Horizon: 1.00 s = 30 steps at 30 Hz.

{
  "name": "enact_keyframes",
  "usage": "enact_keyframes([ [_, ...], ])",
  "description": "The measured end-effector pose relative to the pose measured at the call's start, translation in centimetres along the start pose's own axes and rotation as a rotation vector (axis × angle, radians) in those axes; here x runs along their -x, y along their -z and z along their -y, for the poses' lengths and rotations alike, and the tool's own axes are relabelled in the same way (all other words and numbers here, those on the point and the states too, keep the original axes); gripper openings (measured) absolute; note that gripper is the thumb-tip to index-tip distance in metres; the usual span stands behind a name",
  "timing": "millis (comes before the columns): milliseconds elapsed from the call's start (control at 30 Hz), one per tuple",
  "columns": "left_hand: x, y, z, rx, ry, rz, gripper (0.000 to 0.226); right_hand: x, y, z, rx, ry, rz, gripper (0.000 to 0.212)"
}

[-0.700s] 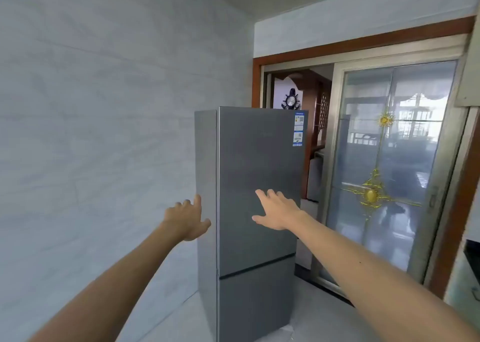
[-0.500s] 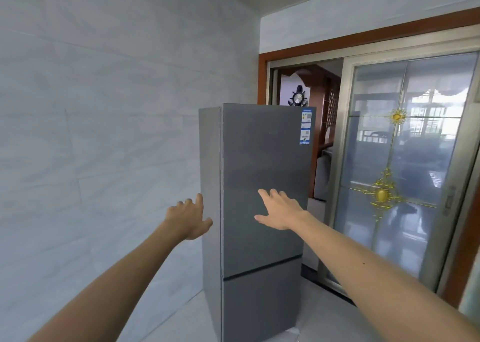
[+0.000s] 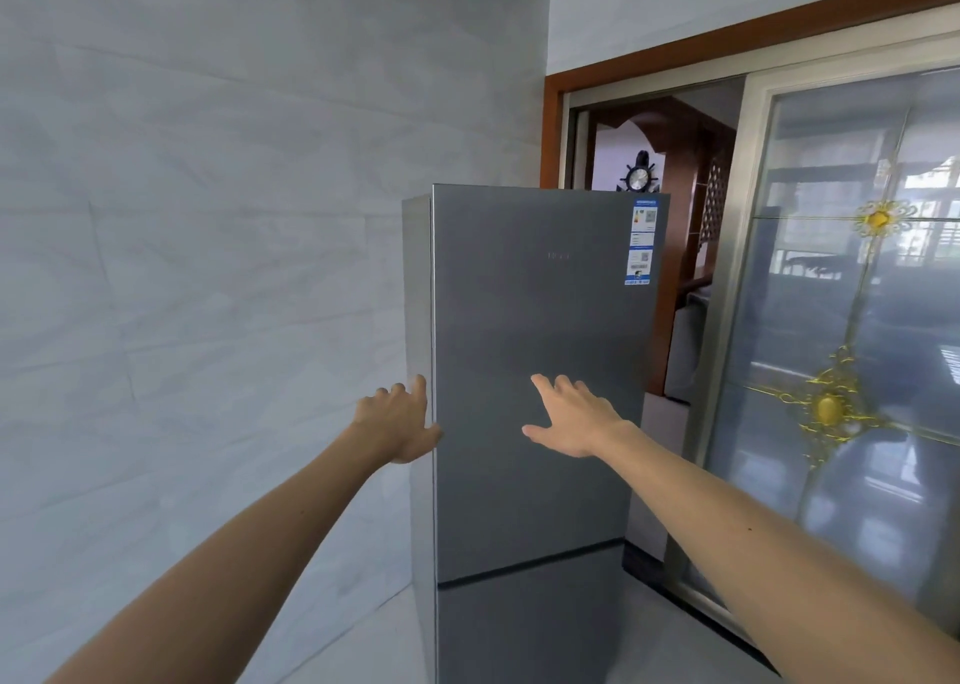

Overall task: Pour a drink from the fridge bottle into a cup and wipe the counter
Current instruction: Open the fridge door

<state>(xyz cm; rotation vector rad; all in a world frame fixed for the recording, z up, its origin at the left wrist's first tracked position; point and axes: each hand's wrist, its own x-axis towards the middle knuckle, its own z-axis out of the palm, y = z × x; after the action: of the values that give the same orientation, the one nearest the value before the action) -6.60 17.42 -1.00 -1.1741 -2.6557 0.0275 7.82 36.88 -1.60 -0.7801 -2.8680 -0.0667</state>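
A tall grey two-door fridge (image 3: 540, 330) stands straight ahead with both doors closed. My left hand (image 3: 397, 421) reaches the left edge of the upper door, fingers spread and empty, its thumb at the door's edge. My right hand (image 3: 571, 415) hovers in front of the upper door's middle, open with fingers apart and holding nothing. No bottle, cup or cloth is in sight.
A white tiled wall (image 3: 208, 267) runs along the left, close beside the fridge. To the right is a sliding glass door (image 3: 841, 371) with gold ornaments, and behind the fridge an open doorway (image 3: 675, 163) into another room. Pale floor (image 3: 353, 647) lies below.
The fridge has grown larger in view as I have come closer. Both hands have moved forward; my left hand now reaches the upper door's left edge.
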Motion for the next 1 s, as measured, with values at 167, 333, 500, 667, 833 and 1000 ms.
enact_keyframes([
  [167,-4.4,-0.9,-2.0,-0.009,0.041,0.01,0.06,-4.2,-0.3,-3.1,-0.013,0.044,-0.007,0.078],
  [333,-7.5,-2.0,-2.9,-0.018,0.063,0.033,0.063,-7.6,-1.5,-4.8,-0.028,0.083,0.008,0.078],
  [500,-10.2,-3.2,-2.4,-0.02,0.088,0.059,0.061,-11.0,-2.5,-5.3,-0.051,0.118,0.003,0.079],
  [667,-13.1,-4.5,-0.9,-0.007,0.109,0.064,0.064,-14.5,-3.4,-4.7,-0.052,0.137,0.0,0.079],
  [833,-16.9,-5.0,0.9,0.036,0.113,0.05,0.061,-18.3,-3.1,-4.1,-0.038,0.146,-0.027,0.079],
  [1000,-21.7,-4.9,2.9,0.111,0.117,-0.002,0.056,-23.4,-1.5,-3.4,-0.039,0.152,-0.107,0.079],
])
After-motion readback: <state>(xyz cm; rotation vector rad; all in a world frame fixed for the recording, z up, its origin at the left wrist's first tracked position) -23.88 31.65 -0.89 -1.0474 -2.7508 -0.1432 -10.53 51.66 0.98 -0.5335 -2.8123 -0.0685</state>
